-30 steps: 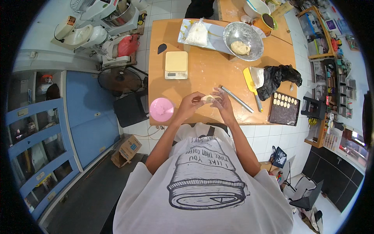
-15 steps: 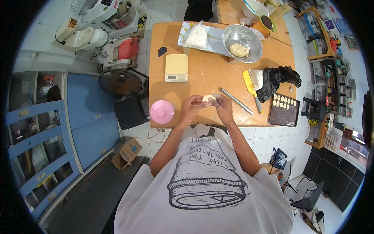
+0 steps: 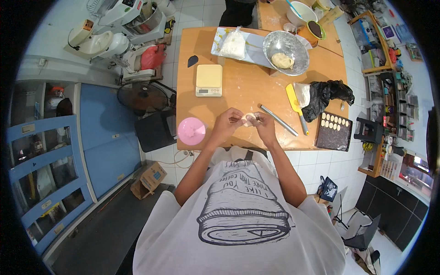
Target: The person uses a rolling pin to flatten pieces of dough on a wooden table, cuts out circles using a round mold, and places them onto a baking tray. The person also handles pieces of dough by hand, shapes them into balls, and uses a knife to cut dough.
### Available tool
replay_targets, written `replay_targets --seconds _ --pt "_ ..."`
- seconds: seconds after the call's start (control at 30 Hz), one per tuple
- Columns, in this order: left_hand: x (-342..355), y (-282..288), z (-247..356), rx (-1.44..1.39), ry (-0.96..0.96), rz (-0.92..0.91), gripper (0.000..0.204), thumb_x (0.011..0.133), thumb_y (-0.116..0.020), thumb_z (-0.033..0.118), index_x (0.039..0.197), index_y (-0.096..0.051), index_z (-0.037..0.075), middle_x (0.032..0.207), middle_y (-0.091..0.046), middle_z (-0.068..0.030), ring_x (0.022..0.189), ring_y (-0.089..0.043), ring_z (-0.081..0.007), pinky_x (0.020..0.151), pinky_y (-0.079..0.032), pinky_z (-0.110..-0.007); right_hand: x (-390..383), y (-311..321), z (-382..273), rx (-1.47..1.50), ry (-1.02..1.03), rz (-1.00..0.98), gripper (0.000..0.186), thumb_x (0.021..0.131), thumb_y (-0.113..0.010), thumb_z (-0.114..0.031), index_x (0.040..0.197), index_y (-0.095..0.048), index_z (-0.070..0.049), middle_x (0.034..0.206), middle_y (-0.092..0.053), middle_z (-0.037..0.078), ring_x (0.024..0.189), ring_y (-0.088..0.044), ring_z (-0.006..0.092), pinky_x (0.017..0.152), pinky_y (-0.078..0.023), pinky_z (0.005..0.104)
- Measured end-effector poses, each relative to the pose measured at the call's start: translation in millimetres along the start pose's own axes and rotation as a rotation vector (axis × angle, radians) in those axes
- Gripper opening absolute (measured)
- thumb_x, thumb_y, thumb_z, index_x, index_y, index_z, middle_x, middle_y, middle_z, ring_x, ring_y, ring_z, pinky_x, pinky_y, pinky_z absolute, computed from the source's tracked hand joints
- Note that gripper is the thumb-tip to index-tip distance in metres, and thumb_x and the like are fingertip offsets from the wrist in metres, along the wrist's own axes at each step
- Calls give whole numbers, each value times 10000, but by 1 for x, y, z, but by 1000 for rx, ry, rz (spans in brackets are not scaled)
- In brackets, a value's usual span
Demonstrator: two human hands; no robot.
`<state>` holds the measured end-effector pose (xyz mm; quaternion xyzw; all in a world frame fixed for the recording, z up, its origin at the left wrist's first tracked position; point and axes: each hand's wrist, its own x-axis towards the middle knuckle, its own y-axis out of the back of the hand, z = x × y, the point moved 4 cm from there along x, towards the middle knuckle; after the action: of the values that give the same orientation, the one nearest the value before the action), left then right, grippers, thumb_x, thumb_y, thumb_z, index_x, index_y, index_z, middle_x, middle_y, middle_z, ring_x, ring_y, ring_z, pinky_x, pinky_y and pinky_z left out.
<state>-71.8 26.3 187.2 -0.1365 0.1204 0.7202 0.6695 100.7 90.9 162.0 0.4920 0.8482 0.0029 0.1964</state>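
Above the near edge of the wooden table (image 3: 215,110), a small flat round of pale dough (image 3: 248,120) is pinched between both my hands. My left hand (image 3: 226,124) grips its left side; my right hand (image 3: 264,127) has the other side, fingers closed on it. To the right lies a metal rod (image 3: 278,120), and beyond it a yellow spatula (image 3: 295,103). A pink plastic dish (image 3: 191,131) sits left of my left hand. At the right corner, a dark baking tray (image 3: 333,137) carries several pale dough rounds (image 3: 335,121) in rows at its far end.
A kitchen scale (image 3: 209,80) stands left of centre. Farther back are a bag of white powder (image 3: 233,45) on a long tray and a metal bowl (image 3: 298,41) with a dough lump (image 3: 282,60). A black plastic bag (image 3: 319,98) lies at right. Someone's dark-clad legs (image 3: 238,13) show behind the table.
My fingers have shifted slightly around the dough round, and it now looks more tilted and more covered. The table's other things have kept their places; the view has moved a little.
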Motion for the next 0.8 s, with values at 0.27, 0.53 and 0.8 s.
replay_targets --seconds 0.27,0.53,0.8 --pt "-6 9 -35 -125 -36 -51 303 951 -714 101 1213 -600 1 1118 -658 -84 1094 -634 -156 970 -522 -315 -16 -21 -16 111 -49 -17 216 982 -696 -184 1015 -740 24 893 -742 67 872 -676 130 723 -521 286" --pt "0 -12 -27 -214 -4 15 416 913 -748 63 1286 -568 26 1116 -648 -84 1070 -640 -171 912 -538 -310 -10 -17 2 232 -5 63 177 999 -678 -177 990 -749 -16 881 -734 30 843 -662 115 749 -520 273" --pt "-5 3 -4 -58 -24 -23 600 887 -777 56 1412 -486 63 1002 -701 -110 998 -668 -182 863 -539 -317 -8 -1 -16 310 -79 66 206 1002 -674 -146 1082 -732 35 857 -713 31 820 -659 105 778 -536 262"
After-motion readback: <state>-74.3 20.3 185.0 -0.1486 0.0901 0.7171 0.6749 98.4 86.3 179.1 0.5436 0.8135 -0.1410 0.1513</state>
